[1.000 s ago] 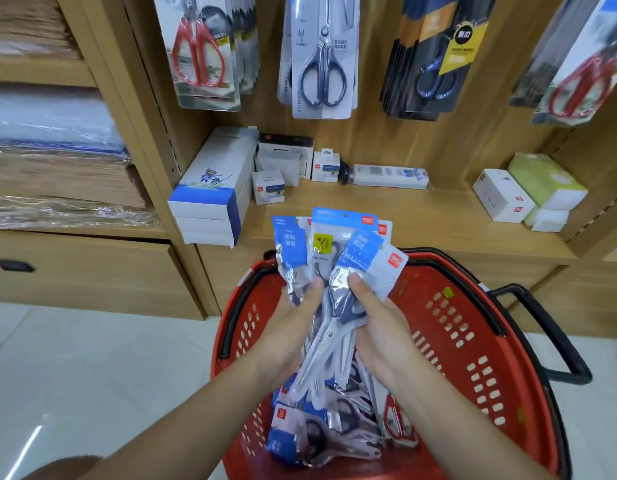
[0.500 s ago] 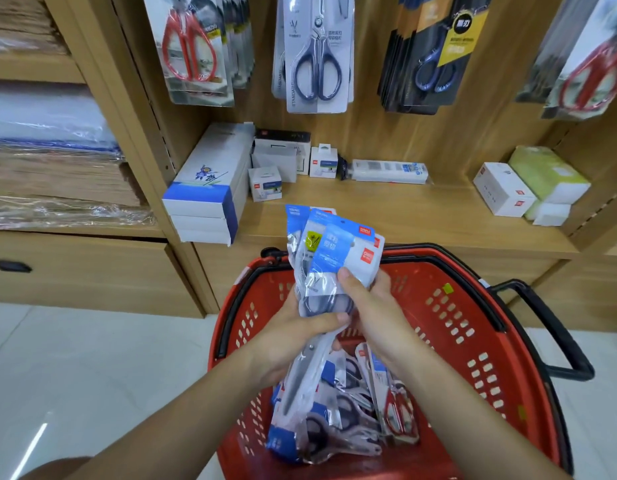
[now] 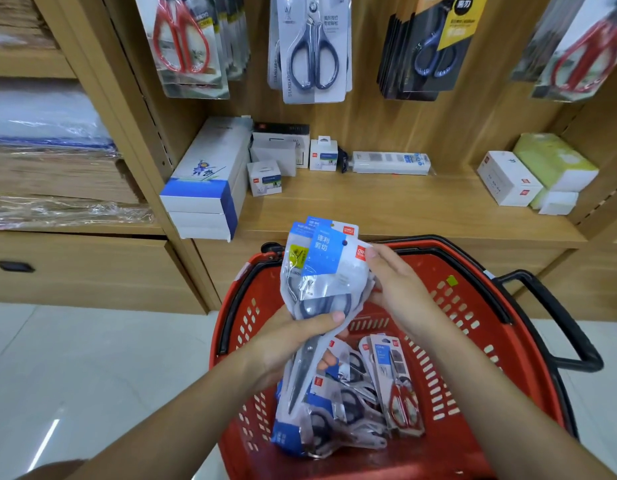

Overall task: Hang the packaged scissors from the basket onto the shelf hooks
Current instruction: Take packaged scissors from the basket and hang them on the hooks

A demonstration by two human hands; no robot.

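Scissor packs gripped by left hand, right hand, above basket.

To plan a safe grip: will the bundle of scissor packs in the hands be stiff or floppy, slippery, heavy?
Probably floppy: the scissor packs are thin bags that crease where the left hand grips them. Likely slippery, since the film is glossy and the packs fan apart. The metal blades probably add weight.
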